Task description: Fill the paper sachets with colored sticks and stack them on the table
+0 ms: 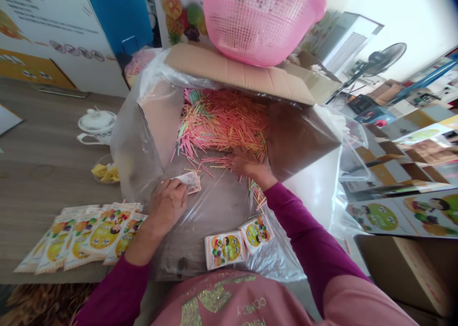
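Note:
My left hand (pixel 169 203) is closed on a small printed packet (pixel 192 181), its fingers lying over the packet's left part, on the clear plastic sheet. At the near edge of a heap of thin pink, yellow and green sticks (pixel 225 120), my right hand (pixel 245 163) has its fingers curled around a few sticks. Some of these sticks (pixel 219 162) lie side by side and poke out to its left; its fingertips are partly hidden. The heap lies in a plastic-lined cardboard box (pixel 300 135) tipped towards me. Two groups of printed packets (pixel 225 249) rest close to my body.
Several filled packets (pixel 86 235) overlap at the table's left. Behind them stand a small dish with yellow pieces (pixel 106 172) and a lidded white pot (pixel 96 125). A pink basket (pixel 265 20) sits above the box's back flap. Cartons (pixel 404 211) fill the right side.

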The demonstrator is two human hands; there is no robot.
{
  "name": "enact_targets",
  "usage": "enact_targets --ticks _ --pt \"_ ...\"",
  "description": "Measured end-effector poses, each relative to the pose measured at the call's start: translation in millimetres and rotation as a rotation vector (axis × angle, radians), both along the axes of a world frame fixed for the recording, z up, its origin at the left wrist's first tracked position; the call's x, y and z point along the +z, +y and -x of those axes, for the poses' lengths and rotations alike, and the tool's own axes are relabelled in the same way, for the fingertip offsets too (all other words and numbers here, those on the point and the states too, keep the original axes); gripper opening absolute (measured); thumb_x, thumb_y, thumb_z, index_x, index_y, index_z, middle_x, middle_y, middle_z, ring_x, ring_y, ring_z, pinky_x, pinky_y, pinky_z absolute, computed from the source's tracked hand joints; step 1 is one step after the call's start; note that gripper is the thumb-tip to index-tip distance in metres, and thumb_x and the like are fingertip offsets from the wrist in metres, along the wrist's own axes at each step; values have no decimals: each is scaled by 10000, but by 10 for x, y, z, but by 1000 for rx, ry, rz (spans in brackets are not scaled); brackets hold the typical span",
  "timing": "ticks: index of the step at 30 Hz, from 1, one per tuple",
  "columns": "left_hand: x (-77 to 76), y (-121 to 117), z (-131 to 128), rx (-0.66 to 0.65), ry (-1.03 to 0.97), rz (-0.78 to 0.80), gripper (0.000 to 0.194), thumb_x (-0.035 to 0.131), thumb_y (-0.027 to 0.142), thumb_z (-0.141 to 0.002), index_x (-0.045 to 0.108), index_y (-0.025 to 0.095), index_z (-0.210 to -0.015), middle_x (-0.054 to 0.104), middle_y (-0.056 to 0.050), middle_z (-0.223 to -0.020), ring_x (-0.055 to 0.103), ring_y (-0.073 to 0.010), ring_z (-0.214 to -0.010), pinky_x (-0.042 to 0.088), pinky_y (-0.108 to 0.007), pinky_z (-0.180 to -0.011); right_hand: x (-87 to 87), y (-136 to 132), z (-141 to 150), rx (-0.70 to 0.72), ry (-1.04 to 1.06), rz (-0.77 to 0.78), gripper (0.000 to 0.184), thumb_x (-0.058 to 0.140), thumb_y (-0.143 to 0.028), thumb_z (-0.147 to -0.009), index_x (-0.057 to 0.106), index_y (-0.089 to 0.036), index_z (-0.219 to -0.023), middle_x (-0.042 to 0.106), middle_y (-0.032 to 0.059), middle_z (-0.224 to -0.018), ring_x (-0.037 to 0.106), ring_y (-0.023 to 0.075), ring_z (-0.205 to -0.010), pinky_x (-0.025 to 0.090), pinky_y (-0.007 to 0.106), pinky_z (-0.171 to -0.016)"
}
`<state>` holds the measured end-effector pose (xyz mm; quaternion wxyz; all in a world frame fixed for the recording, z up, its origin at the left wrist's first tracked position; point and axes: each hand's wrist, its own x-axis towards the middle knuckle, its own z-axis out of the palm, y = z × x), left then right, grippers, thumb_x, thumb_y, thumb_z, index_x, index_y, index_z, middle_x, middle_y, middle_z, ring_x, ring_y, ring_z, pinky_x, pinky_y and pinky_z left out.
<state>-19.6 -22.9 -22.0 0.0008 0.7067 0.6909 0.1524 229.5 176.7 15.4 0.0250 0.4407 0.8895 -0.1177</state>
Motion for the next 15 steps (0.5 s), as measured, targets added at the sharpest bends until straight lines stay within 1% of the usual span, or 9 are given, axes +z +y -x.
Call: enact_targets --ticks 3,6,8,12,13,15 --pt "4 11 -10 17 -12 15 287 543 233 -1041 794 212 -903 763 -122 -1010 666 -300 -1018 518 -412 -884 54 -70 89 -29 -103 -37 334 536 -198 -1052 838 -220 -1193 642 184 -1546 508 440 -1453 374 654 -1214" --pt "-10 18 -16 32 -14 0 282 551 208 -1026 798 212 -892 762 -121 -988 663 -304 -996 517 -419 -866 79 -127 159 -11 -180 -81 407 448 -144 -1061 833 -188 -1186 625 206 -1554 508 430 -1432 372 665 -1200" --pt "-22 20 -21 43 -26 -36 276 560 185 -1011 797 209 -872 763 -124 -978 662 -305 -983 519 -422 -857 86 -149 157 36 -207 -76 412 462 -102 -1027 830 -177 -1199 626 210 -1549 513 422 -1422 381 658 -1194" --pt "-32 18 -38 56 -2 -84 256 581 161 -989 795 203 -855 776 -119 -959 674 -312 -980 526 -424 -836 75 -143 84 84 -233 -84 414 589 -69 -922 825 -198 -1236 646 197 -1509 534 407 -1390 405 620 -1177" --pt "-30 15 -42 55 11 -82 266 572 158 -994 796 201 -858 779 -118 -951 681 -314 -975 528 -428 -831 62 -133 73 90 -241 -93 412 594 -73 -916 828 -197 -1232 650 199 -1501 536 410 -1386 407 621 -1171" --pt "-22 7 -43 45 26 -64 289 550 152 -1003 800 198 -865 784 -119 -944 694 -316 -963 535 -435 -832 24 -111 83 96 -237 -110 415 551 -92 -949 832 -194 -1238 660 208 -1489 533 418 -1393 411 633 -1162"
